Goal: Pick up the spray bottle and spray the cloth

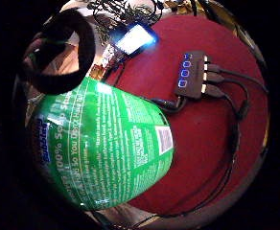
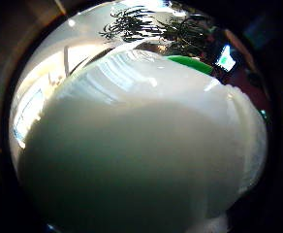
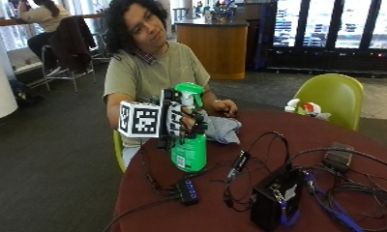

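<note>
One gloved right hand (image 3: 184,123), our grip curled around the green spray bottle (image 3: 189,145), lifts it above the table (image 3: 322,140), beside the gray cloth (image 3: 222,128).

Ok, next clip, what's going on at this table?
A person seated at a round red table holds a green spray bottle upright in the gloved right hand, fingers curled round its neck below the trigger head. The bare left hand rests on a grey cloth just behind the bottle. No spray is visible.
</note>
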Available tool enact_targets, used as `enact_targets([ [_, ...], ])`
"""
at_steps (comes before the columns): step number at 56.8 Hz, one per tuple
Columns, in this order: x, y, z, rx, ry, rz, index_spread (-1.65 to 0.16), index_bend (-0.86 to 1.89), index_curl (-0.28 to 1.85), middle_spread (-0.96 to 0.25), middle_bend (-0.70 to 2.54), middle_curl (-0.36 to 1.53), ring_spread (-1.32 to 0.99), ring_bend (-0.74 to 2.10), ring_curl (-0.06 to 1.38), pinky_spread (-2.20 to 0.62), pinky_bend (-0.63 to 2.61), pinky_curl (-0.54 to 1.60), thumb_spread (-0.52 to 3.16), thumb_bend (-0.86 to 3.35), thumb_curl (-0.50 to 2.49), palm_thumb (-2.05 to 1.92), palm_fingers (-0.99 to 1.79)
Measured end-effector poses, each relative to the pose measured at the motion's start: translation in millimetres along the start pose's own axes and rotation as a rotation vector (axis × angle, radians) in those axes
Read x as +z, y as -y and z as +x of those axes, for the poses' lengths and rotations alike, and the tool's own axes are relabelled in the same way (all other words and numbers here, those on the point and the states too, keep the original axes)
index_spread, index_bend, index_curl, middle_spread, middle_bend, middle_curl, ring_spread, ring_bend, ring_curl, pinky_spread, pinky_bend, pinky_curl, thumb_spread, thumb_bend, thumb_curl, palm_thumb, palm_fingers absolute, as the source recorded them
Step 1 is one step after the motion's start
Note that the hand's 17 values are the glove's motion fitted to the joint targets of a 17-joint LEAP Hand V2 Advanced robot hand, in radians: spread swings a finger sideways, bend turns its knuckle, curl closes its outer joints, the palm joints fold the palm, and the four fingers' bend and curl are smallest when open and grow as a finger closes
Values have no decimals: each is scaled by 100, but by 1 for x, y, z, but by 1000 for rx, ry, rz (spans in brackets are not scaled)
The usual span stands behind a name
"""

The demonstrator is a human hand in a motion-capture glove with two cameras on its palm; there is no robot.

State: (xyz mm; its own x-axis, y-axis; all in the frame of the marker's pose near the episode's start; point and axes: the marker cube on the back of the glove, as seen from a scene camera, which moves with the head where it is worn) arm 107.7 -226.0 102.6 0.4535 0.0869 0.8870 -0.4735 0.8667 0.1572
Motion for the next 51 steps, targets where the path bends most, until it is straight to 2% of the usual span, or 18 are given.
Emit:
enact_targets([
  [11,9,10,-9,48,50,7,-25,20,25,-2,29,38,-10,49,36,3,22,33,91,-2,41,71,91],
  [18,8,-5,-26,74,172,61,-24,33,34,-7,32,41,-11,42,36,1,13,30,88,5,47,92,110],
  [21,3,-13,-34,50,191,60,-24,32,37,-9,38,43,-12,41,37,1,12,29,85,5,48,95,113],
  [25,-9,-27,-50,-23,221,30,-24,28,39,-12,44,47,-14,48,40,-8,24,33,78,4,52,101,132],
  [30,-22,-41,-79,-53,187,-84,-24,30,42,-14,48,49,-15,51,43,-14,29,35,69,0,55,102,135],
  [34,-24,-51,-103,-42,104,-239,-25,31,44,-15,51,51,-16,53,44,-18,33,38,63,-2,58,102,137],
  [39,-18,-62,-126,17,-30,-426,-25,32,47,-16,54,52,-17,55,46,-20,36,40,59,-2,60,102,135],
  [51,18,-75,-144,170,-468,-762,-25,30,51,-17,57,54,-17,59,48,-21,39,42,56,-2,66,103,131],
])
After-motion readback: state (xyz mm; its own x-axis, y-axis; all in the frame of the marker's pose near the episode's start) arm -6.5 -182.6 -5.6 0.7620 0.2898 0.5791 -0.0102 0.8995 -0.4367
